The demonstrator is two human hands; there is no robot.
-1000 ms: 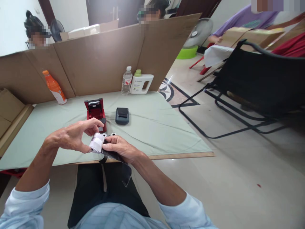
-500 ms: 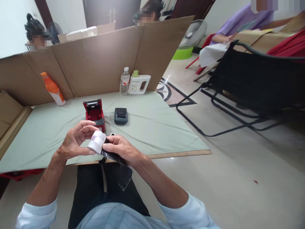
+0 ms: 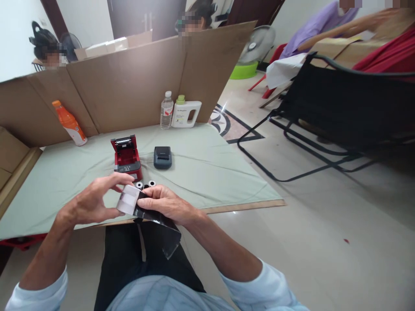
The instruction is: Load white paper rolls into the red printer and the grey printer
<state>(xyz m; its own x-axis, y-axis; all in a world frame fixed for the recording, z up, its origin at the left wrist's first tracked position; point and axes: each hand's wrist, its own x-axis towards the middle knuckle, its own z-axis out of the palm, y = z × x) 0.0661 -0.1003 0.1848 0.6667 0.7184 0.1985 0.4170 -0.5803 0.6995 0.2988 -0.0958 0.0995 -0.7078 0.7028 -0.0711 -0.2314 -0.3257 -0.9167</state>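
Note:
Between the thumb and fingertips of my left hand (image 3: 90,201), held just above the table's front edge, is a white paper roll (image 3: 127,199). Its far end goes up against a black plastic wrapper (image 3: 165,231). My right hand (image 3: 168,205) pinches that wrapper, which hangs down over my lap. Beyond my hands lie small rolls with dark cores (image 3: 152,184), partly covered by my fingers. A red label printer (image 3: 126,160) with its lid raised stands behind my left fingertips. To its right sits a dark grey portable printer (image 3: 162,157).
On the green-clothed table (image 3: 207,172), an orange drink bottle (image 3: 69,124), a water bottle (image 3: 166,111) and a white detergent jug (image 3: 186,114) stand by the cardboard wall (image 3: 129,86). A black folding chair (image 3: 343,103) is at the right. Other people sit beyond.
My left hand has shifted left and slightly down, and the roll has turned in the grip. More of the small rolls on the table now shows. My right hand still holds the wrapper.

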